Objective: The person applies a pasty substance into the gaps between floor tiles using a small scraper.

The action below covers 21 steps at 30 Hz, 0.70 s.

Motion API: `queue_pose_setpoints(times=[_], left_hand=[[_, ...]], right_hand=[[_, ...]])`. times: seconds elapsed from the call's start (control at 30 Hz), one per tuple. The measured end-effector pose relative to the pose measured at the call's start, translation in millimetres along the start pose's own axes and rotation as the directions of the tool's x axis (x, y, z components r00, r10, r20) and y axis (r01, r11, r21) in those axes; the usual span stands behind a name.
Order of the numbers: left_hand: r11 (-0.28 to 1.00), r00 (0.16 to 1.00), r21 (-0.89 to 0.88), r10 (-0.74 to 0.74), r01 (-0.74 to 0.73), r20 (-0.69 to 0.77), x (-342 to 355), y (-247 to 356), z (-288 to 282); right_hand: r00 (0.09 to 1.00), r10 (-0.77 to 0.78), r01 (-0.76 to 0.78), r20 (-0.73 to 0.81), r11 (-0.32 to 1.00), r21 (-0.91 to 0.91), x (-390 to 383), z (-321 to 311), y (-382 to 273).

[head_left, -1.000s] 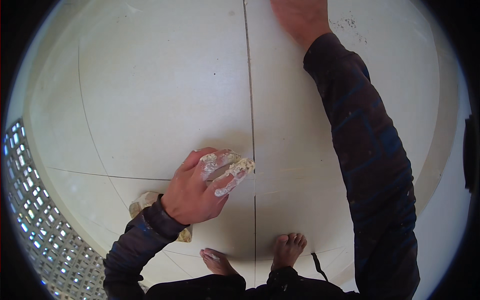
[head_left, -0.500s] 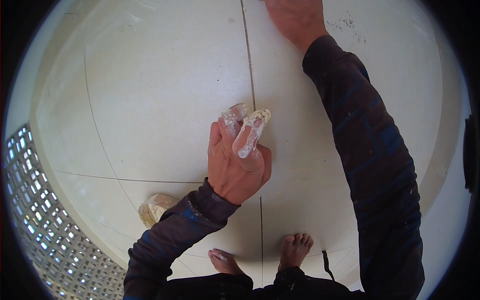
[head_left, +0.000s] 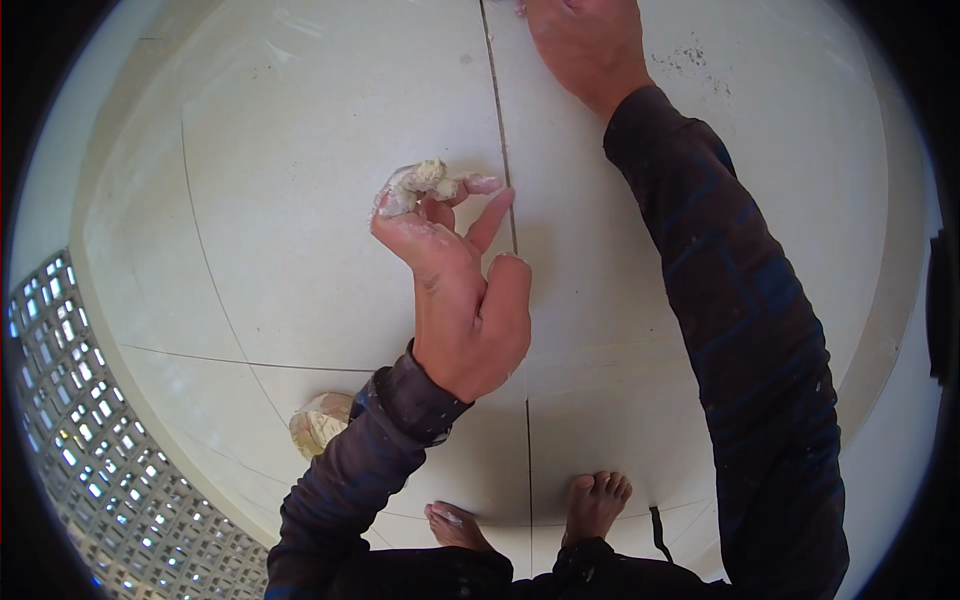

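Note:
My left hand point(head_left: 455, 285) is raised in front of a large pale tile surface point(head_left: 320, 180), its fingertips pinching a lump of whitish putty point(head_left: 415, 182) just left of the vertical joint point(head_left: 505, 190) between two tiles. The fingers are smeared with the same paste. My right hand point(head_left: 585, 40) lies flat against the tile at the top, just right of the joint, with its fingertips cut off by the picture's edge. Both arms wear dark sleeves.
A second lump of putty point(head_left: 318, 422) sits low down beside my left forearm. My bare feet point(head_left: 530, 515) stand below on the floor. A perforated block screen point(head_left: 90, 460) fills the lower left. Dark specks point(head_left: 690, 55) mark the tile at upper right.
My left hand has moved up along the vertical joint from the lower tile corner and lifted its fingers, now pinching the putty. My right hand has stayed pressed at the top.

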<state>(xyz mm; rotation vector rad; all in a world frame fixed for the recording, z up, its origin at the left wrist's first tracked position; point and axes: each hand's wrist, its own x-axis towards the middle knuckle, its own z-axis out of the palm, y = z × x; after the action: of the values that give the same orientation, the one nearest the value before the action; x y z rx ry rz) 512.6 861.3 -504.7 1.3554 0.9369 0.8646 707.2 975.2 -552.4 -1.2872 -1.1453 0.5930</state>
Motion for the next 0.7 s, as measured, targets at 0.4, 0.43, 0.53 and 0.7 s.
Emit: queue_pose_setpoints(times=[0.4, 0.43, 0.53, 0.7], left_hand=[[0.985, 0.996, 0.148, -0.084, 0.083, 0.004, 14.3, 17.4, 9.4], [0.985, 0.996, 0.150, -0.084, 0.083, 0.004, 14.3, 16.5, 9.9], [0.982, 0.999, 0.187, -0.035, 0.033, 0.005, 17.6, 11.3, 12.6], [0.982, 0.999, 0.187, 0.024, -0.018, -0.032, 35.3, 9.0, 13.1]], right_hand=[[0.997, -0.066, 0.065, -0.050, 0.998, -0.026, 2.8, -1.0, -3.2], [0.996, -0.074, 0.070, -0.057, 0.995, -0.066, 3.2, -0.8, -1.8], [0.995, -0.078, 0.072, -0.062, 0.993, -0.090, 3.5, -1.6, 0.3], [0.997, -0.052, 0.051, -0.053, 0.998, -0.027, 6.0, 0.2, -0.3]])
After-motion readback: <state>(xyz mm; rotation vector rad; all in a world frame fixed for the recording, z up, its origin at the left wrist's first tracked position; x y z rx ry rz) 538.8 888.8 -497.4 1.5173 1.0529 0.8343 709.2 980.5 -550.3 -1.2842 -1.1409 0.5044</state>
